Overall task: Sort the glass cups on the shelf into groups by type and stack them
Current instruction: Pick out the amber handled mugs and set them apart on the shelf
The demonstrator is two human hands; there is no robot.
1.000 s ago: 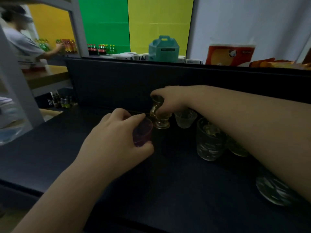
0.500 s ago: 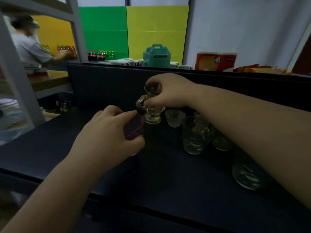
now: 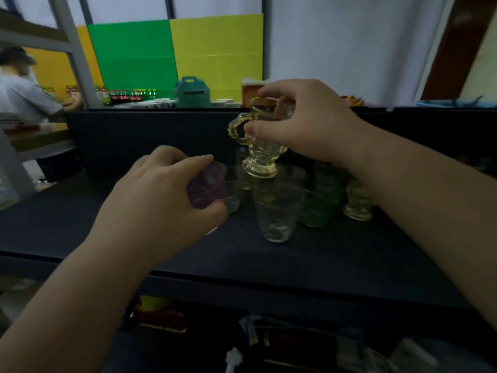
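My right hand (image 3: 304,119) grips a yellow footed glass cup with a handle (image 3: 258,149) by its rim, held in the air above the dark shelf (image 3: 107,224). My left hand (image 3: 161,195) is wrapped around a small purple glass cup (image 3: 208,185), just above the shelf. A clear tumbler (image 3: 277,214) stands in the middle below the lifted cup. A green glass (image 3: 321,200) stands behind it to the right, and a second yellow footed cup (image 3: 359,200) is further right. A small clear cup (image 3: 232,195) sits partly hidden behind the purple one.
The shelf's back wall (image 3: 150,141) rises behind the glasses. A lower shelf (image 3: 242,343) holds dark clutter. Beyond the wall are a teal box (image 3: 192,91), bottles (image 3: 129,95) and a person (image 3: 24,95) at far left. A grey upright post (image 3: 78,55) stands at left.
My right hand has lifted the yellow handled cup off the shelf and higher. My left hand has kept hold of the purple cup. The view has tilted down, showing the lower shelf.
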